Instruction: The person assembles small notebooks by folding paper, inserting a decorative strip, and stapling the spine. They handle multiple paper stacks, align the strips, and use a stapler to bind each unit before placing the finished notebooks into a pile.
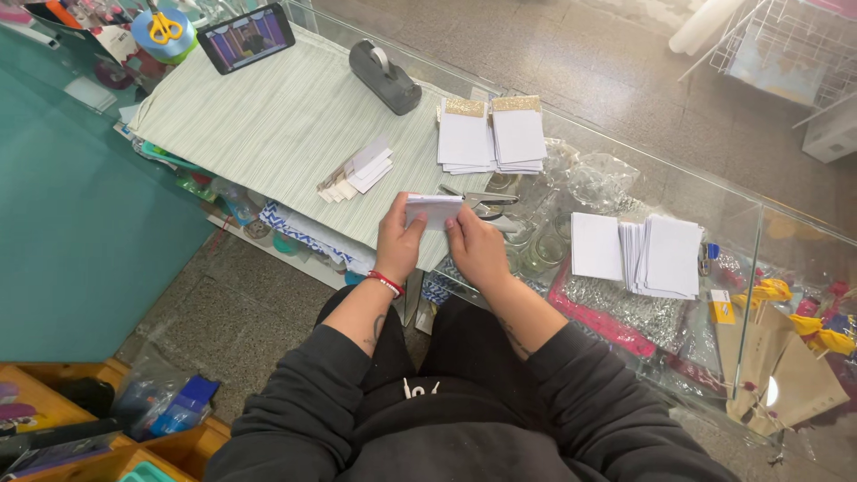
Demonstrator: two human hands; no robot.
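My left hand (398, 243) and my right hand (476, 247) together grip a small stack of white cards (434, 211) above the front edge of a glass counter (750, 223). A red bracelet circles my left wrist. A metal hole punch or pliers-like tool (486, 203) lies on the counter just beyond my right hand. Farther back sit two piles of white cards with gold glitter tops (491, 134). A fanned pile of small cards (357, 171) lies on the green striped mat (268, 116) to the left.
A black tape dispenser (384, 76) and a phone with a lit screen (245, 37) rest on the mat. More white card stacks (647, 254) lie to the right. Yellow scissors (162, 29) sit on a blue tub. Wooden bins (107, 428) stand at the lower left.
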